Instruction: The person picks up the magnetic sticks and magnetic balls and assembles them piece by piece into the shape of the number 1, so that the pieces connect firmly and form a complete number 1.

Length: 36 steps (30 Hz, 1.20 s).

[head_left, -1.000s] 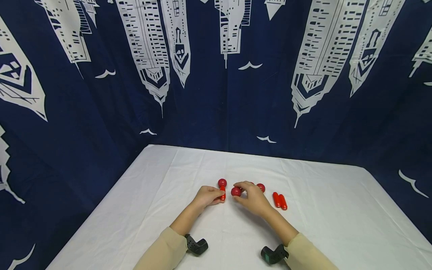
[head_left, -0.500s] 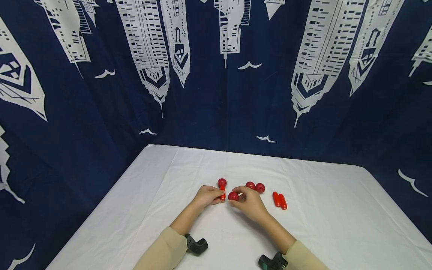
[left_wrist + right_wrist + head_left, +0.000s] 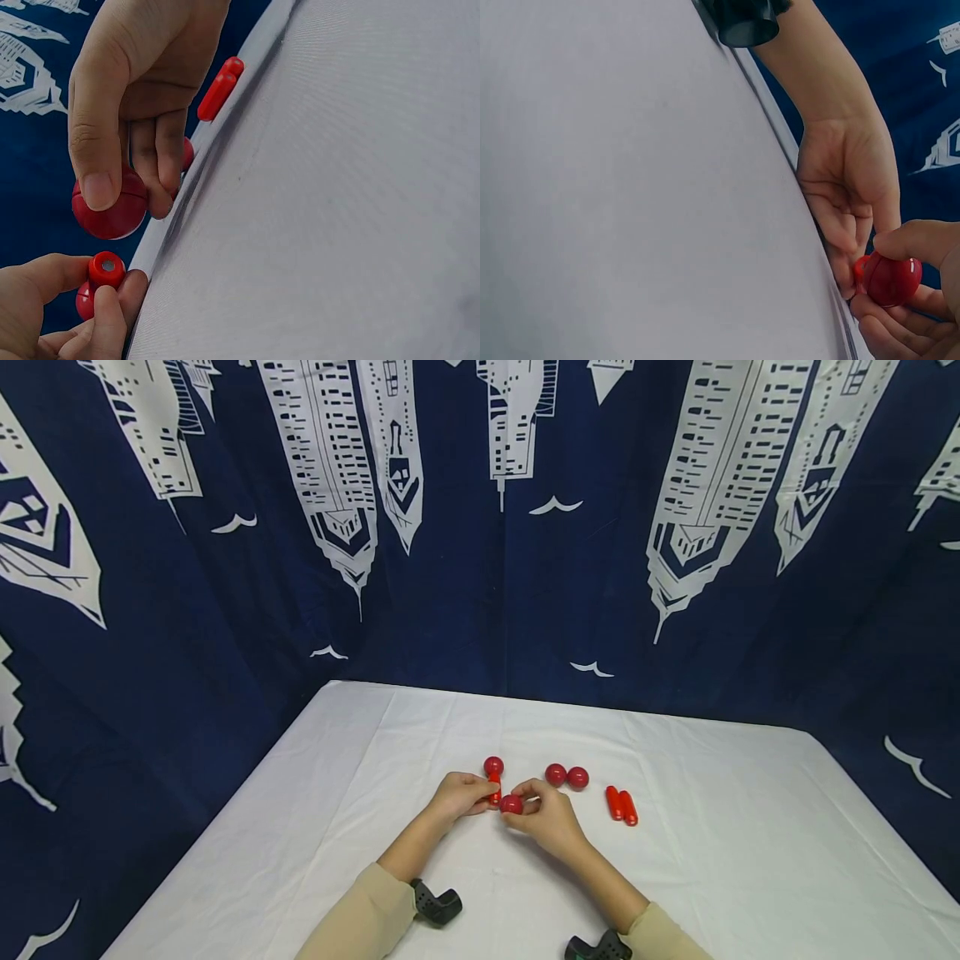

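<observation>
Between its thumb and fingers my left hand pinches a short red rod. A red ball sits at the rod's far end. In the left wrist view the rod's near end shows a silvery disc. My right hand holds another red ball by thumb and fingertips, close to the rod's near end. A thin seam runs round the held ball in the left wrist view. Whether ball and rod touch, I cannot tell; in the right wrist view the held ball partly hides the rod.
Two red balls sit side by side beyond my right hand. Farther right, two red rods lie next to each other. All stand on a white-clothed table, with a dark blue patterned curtain behind it.
My right hand has moved left and toward me, bringing its ball to the near end of the rod. The two balls behind it have come into full view. My left hand stays put.
</observation>
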Each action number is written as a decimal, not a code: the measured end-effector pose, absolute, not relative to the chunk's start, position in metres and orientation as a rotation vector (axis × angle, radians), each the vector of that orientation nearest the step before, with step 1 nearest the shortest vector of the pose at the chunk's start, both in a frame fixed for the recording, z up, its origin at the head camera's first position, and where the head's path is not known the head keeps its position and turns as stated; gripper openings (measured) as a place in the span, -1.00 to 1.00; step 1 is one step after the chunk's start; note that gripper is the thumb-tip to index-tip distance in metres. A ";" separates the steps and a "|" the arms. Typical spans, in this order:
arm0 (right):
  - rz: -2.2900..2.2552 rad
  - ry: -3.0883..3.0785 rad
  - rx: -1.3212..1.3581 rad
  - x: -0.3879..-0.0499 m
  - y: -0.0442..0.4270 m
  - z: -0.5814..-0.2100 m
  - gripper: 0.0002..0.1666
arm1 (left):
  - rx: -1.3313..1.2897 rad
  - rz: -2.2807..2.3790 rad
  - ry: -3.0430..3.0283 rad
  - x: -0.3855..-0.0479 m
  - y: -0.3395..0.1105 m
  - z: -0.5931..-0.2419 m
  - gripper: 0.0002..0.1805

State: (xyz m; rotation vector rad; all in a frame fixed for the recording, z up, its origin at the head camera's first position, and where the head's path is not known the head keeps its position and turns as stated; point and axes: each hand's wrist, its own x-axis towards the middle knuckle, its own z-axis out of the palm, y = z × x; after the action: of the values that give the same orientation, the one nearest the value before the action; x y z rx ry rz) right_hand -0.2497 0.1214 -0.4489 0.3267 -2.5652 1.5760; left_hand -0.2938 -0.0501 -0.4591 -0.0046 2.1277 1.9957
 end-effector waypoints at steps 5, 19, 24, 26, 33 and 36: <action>1.626 -2.556 0.336 -0.248 0.118 -0.451 -0.65 | -0.009 1.992 2.129 -0.294 -0.050 -0.459 -0.75; 1.568 -2.548 0.319 -0.245 0.105 -0.459 -0.61 | -0.016 1.977 2.140 -0.294 -0.050 -0.460 -0.75; 1.530 -2.523 0.317 -0.246 0.102 -0.461 -0.59 | -0.040 1.968 2.148 -0.296 -0.050 -0.461 -0.73; 1.526 -2.514 0.315 -0.246 0.101 -0.462 -0.58 | -0.039 1.968 2.149 -0.296 -0.050 -0.461 -0.73; 1.514 -2.513 0.304 -0.245 0.099 -0.463 -0.57 | -0.013 1.952 2.170 -0.296 -0.051 -0.463 -0.73; 1.502 -2.508 0.311 -0.244 0.098 -0.462 -0.56 | -0.011 1.952 2.173 -0.295 -0.051 -0.462 -0.73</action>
State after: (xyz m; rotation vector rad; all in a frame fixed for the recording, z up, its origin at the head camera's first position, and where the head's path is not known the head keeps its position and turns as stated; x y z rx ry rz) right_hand -0.2440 0.0983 -0.4622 0.3108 -2.5076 1.5015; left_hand -0.2952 -0.0507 -0.4622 -0.0114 2.1731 1.9520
